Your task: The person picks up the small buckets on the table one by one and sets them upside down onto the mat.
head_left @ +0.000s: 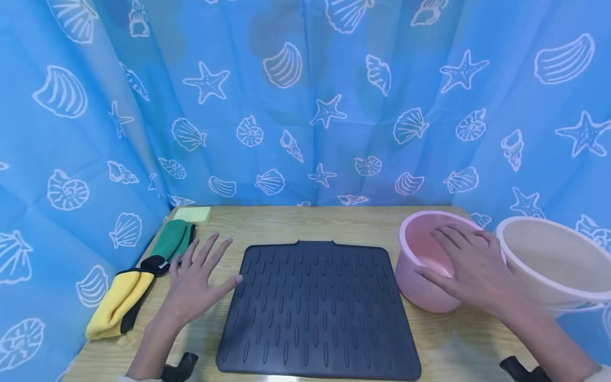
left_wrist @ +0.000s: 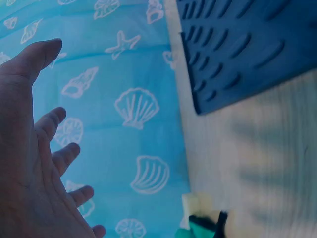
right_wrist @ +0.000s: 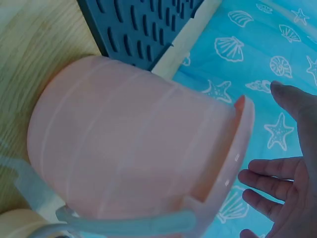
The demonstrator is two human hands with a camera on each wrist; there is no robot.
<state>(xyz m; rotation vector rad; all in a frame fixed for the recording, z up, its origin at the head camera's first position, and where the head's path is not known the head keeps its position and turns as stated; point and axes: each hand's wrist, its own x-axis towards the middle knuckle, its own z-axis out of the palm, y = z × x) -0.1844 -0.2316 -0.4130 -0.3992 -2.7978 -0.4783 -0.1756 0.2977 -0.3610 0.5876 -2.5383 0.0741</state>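
Observation:
My left hand [head_left: 193,292] hovers with spread fingers between the folded cloths and a dark ridged mat [head_left: 320,313]. It touches nothing; in the left wrist view the same hand [left_wrist: 34,148] is seen against the curtain. My right hand [head_left: 470,265] is held over the pink bucket [head_left: 425,286], fingers extended and holding nothing. In the right wrist view, a gap shows between that hand [right_wrist: 282,178] and the bucket's rim. The pink bucket [right_wrist: 129,144] has a pale handle [right_wrist: 138,224] lying along its side. Its inside is partly hidden by my right hand.
A larger cream bucket [head_left: 534,276] stands right of the pink one. On the left lie a yellow cloth [head_left: 119,302], a green cloth [head_left: 172,239] and a pale yellow sponge [head_left: 193,214]. A blue shell-patterned curtain [head_left: 286,106] hangs behind the wooden table [head_left: 286,225].

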